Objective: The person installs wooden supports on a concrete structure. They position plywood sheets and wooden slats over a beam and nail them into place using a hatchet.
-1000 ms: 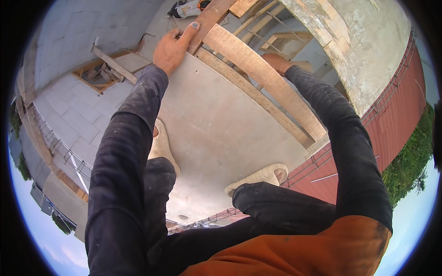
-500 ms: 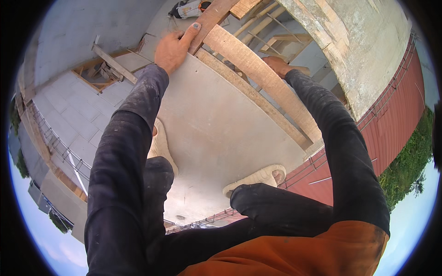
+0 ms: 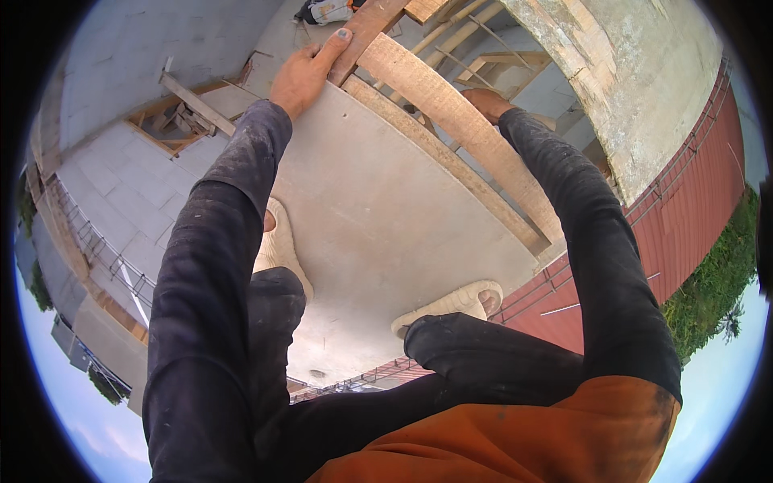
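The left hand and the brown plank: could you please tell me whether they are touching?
Touching: the head view shows the left hand with its thumb lying on the brown plank.

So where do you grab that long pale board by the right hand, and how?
Probably around the middle of the long pale board, coming from its right edge, where the right hand is. It's long and narrow, so a middle hold should balance best, and gaps along both edges leave finger room.

Plank (image 3: 372,32) reddish-brown, board (image 3: 463,121) pale tan, panel (image 3: 386,205) grey-beige, sleeves (image 3: 211,274) black, shirt (image 3: 515,431) orange, slippers (image 3: 447,304) cream, roof (image 3: 694,193) ribbed red.
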A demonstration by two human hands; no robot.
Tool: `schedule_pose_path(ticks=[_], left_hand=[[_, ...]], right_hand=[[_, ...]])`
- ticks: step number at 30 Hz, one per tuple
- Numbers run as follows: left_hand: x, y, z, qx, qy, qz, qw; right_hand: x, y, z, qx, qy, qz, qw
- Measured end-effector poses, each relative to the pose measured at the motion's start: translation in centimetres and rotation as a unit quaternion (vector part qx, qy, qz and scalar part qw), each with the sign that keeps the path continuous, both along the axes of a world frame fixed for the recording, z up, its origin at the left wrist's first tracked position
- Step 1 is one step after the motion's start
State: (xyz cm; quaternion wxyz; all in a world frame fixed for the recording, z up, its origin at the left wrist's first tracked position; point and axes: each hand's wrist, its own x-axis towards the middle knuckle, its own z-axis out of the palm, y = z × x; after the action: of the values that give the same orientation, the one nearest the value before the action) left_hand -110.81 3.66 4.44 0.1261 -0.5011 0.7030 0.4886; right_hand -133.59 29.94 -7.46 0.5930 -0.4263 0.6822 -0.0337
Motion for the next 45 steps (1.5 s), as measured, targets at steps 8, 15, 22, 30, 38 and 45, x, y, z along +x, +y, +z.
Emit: schedule_pose_path(ticks=[8, 15, 22, 30, 38, 45], left_hand=[[0.2, -1.2, -2.1, 0.007, 0.028, -0.013, 0.999], [-0.1, 0.1, -0.9, -0.048, 0.033, -0.019, 0.998], [0.9, -1.4, -1.9, 0.046, 0.020, -0.045, 0.998], [0.0, -0.6, -1.6, 0.116, 0.030, -0.020, 0.993], [0.6, -0.3, -1.2, -0.396, 0.113, -0.222, 0.884], [-5.6, 12.0, 2.3, -0.403, 0.265, -0.444, 0.755]], right_hand=[[-1.6, 1.3, -0.3, 0.007, 0.098, 0.115, 0.988], [-2.8, 3.3, 1.7, -0.041, 0.042, 0.128, 0.990], [-4.1, 4.3, 3.2, 0.018, 0.244, 0.282, 0.928], [-4.1, 6.1, 4.0, 0.097, 0.231, 0.220, 0.943], [-4.1, 3.3, 4.4, 0.039, 0.182, 0.072, 0.980], [-4.5, 9.1, 3.5, 0.114, 0.265, 0.159, 0.944]])
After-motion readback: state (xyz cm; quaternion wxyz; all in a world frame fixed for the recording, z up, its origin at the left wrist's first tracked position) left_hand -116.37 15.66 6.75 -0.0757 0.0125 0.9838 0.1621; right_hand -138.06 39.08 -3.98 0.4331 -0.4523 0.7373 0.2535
